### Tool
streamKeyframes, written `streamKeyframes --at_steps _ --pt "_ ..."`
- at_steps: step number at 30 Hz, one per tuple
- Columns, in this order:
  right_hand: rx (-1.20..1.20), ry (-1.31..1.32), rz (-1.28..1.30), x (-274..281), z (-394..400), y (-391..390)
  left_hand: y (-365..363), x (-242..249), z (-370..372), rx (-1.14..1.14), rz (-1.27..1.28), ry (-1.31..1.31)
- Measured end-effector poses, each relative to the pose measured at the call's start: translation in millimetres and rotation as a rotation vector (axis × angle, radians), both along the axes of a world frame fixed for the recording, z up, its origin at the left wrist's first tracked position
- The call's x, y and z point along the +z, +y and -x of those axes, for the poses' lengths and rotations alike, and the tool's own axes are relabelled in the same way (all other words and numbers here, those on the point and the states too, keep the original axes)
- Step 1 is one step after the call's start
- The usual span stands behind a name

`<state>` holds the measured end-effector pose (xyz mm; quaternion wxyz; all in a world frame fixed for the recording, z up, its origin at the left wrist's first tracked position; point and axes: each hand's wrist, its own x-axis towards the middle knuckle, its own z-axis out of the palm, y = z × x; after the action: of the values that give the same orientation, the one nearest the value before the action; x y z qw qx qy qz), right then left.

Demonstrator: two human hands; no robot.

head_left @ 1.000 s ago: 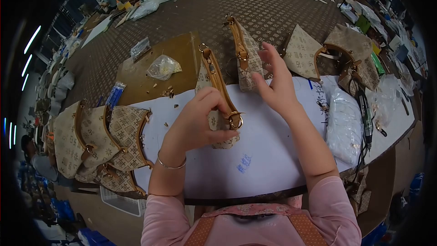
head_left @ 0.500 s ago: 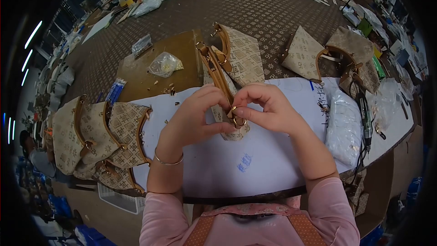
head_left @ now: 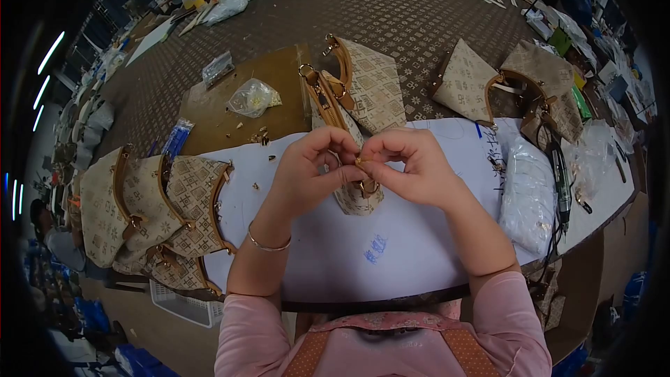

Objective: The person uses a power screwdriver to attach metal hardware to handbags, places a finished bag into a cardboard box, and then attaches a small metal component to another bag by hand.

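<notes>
A patterned beige handbag (head_left: 356,202) with brown trim stands in front of me, its opening (head_left: 328,106) running away from me. Above its near end, beside a gold ring (head_left: 368,187), my two hands meet fingertip to fingertip. My right hand (head_left: 407,165) is closed, with thumb and index finger pinching a small gold metal fitting (head_left: 360,161). My left hand (head_left: 311,171) is closed in a pinch against the same spot; its fingertips partly hide what they grip. A second patterned bag (head_left: 373,84) lies just behind.
Several similar bags (head_left: 192,199) are piled at the left, and more (head_left: 466,84) lie at the right. A brown board (head_left: 202,120) carries a bag of small fittings (head_left: 252,98). Right of me are a wrapped white bundle (head_left: 528,192) and a corded tool (head_left: 560,178).
My left hand has moved slightly right, its thumb rising from beside the ring to meet the other fingertips at the fitting. My right hand has barely moved.
</notes>
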<state>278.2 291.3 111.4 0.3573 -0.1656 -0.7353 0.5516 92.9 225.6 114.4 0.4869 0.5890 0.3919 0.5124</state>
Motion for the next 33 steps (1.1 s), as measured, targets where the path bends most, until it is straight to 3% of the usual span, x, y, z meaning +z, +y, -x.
streamKeyframes --at_steps 2,4,6,11,16,17,19,26,33 --pt "0.040 0.009 0.046 0 -1 2 -1 1 -1 0.030 -0.041 0.067" --pt "0.149 0.066 0.261 3 -2 2 -5 6 -4 0.048 -0.029 0.110" --pt "0.163 0.094 0.259 -1 0 5 -6 7 -5 0.067 -0.014 0.153" --pt "0.188 0.082 0.205 1 0 6 -4 3 -7 0.055 0.130 -0.123" --pt "0.178 0.028 0.296 -1 0 6 -2 3 -4 0.035 0.127 -0.170" --pt "0.176 0.028 0.296 -3 1 6 -2 3 -4 0.032 0.123 -0.182" --pt "0.083 0.041 0.035 -6 3 8 -2 2 -4 0.022 0.121 -0.186" --pt "0.097 -0.070 0.001 -1 3 0 -5 3 -4 -0.042 0.135 -0.246" --pt "0.019 0.011 0.085 -5 5 -5 -8 14 -1 -0.004 0.197 -0.142"
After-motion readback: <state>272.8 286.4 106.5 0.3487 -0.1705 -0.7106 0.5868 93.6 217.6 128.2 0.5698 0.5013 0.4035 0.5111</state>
